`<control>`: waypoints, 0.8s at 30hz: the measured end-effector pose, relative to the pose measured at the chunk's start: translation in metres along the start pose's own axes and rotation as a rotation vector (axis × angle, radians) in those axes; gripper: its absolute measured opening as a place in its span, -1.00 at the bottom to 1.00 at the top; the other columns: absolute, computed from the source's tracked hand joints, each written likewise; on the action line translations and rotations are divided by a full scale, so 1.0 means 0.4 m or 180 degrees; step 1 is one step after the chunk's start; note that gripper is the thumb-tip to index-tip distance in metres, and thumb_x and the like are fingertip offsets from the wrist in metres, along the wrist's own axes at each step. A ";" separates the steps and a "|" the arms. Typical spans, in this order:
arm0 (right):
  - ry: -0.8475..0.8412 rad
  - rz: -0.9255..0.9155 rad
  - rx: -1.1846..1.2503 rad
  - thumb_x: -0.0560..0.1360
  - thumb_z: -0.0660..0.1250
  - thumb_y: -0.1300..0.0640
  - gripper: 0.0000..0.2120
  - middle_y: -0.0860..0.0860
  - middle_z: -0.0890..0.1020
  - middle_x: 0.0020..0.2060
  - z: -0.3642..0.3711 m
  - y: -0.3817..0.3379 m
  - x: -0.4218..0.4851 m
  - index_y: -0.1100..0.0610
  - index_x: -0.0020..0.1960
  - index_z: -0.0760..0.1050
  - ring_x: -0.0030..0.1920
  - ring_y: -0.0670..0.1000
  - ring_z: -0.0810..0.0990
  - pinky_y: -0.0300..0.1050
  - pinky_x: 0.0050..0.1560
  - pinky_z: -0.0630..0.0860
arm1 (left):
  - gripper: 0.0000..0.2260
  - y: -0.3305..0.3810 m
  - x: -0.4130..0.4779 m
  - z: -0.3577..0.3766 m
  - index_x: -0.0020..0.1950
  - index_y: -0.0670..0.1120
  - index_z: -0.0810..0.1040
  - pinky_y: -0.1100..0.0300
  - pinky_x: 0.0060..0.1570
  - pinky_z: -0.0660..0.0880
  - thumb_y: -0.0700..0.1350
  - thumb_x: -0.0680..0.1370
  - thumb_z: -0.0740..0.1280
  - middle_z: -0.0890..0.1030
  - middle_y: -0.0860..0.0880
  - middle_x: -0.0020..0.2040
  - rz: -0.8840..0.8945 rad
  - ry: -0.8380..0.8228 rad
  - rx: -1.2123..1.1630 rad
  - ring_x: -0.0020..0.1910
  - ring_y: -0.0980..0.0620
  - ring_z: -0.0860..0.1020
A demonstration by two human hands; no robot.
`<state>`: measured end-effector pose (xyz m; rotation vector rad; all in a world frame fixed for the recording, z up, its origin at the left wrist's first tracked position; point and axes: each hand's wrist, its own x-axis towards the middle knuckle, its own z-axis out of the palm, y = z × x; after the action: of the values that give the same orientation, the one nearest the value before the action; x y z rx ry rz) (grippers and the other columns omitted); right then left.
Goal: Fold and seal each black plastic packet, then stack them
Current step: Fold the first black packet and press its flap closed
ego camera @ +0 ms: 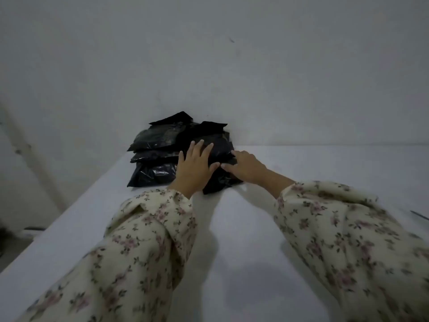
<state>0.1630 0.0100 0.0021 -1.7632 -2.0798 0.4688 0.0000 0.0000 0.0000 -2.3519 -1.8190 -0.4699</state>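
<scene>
Several black plastic packets (153, 156) lie stacked in a pile at the far left of the white table (232, 240), against the wall. A nearer black packet (220, 180) sits at the pile's right front. My left hand (193, 168) lies flat on its top with fingers spread and straight. My right hand (246, 167) rests on the packet's right side, fingers stretched toward the left hand, thumbs almost meeting. Much of this packet is hidden under both hands.
A grey wall (232, 77) rises directly behind the pile. The table's left edge (76, 205) runs diagonally, with a drop to the floor beyond it. A thin dark object (419, 214) lies at the right edge of the view.
</scene>
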 end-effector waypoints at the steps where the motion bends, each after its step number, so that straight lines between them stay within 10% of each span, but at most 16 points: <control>1: 0.0092 0.0022 0.0243 0.51 0.21 -0.24 -0.34 0.16 0.37 0.38 0.007 0.002 0.023 0.13 0.47 0.24 0.37 0.21 0.35 0.14 0.33 0.34 | -0.44 -0.003 0.015 0.008 0.56 0.03 -0.04 -0.13 0.47 -0.04 0.18 0.63 0.03 -0.03 -0.03 0.58 -0.0024 -0.0047 0.0045 0.55 -0.05 -0.10; 9: 0.0346 0.0734 0.1631 0.58 0.21 -0.10 -0.39 0.17 0.35 0.41 0.004 -0.009 0.128 0.24 0.47 0.20 0.38 0.17 0.35 0.02 0.34 0.35 | -0.46 -0.032 0.083 0.074 0.55 -0.01 0.07 -0.09 0.44 0.10 0.16 0.63 0.07 0.09 -0.03 0.55 -0.0118 -0.0341 -0.0087 0.53 -0.07 0.02; 16: 0.0317 0.1435 0.3165 0.58 0.28 0.13 -0.83 0.06 0.45 -0.31 0.021 -0.025 0.145 0.23 -0.11 0.44 -0.36 -0.03 0.39 -0.22 -0.38 0.30 | -0.53 -0.048 0.082 0.073 0.51 -0.02 0.20 -0.04 0.41 0.19 0.08 0.63 0.12 0.18 -0.05 0.51 -0.0074 -0.0302 -0.0594 0.48 -0.11 0.14; 24: 0.0454 0.1592 0.4304 0.55 0.18 0.33 -0.88 0.13 0.51 -0.15 0.008 -0.012 0.110 0.23 -0.13 0.44 -0.21 0.05 0.50 -0.14 -0.20 0.49 | -0.61 -0.041 0.082 0.034 0.44 -0.04 0.33 -0.01 0.37 0.20 0.03 0.63 0.18 0.19 -0.17 0.44 -0.0816 -0.0226 -0.1494 0.40 -0.25 0.20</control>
<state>0.1507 0.0524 0.0046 -1.2697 -0.7017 1.3882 -0.0061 0.0385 -0.0036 -2.4379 -2.2638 -0.9489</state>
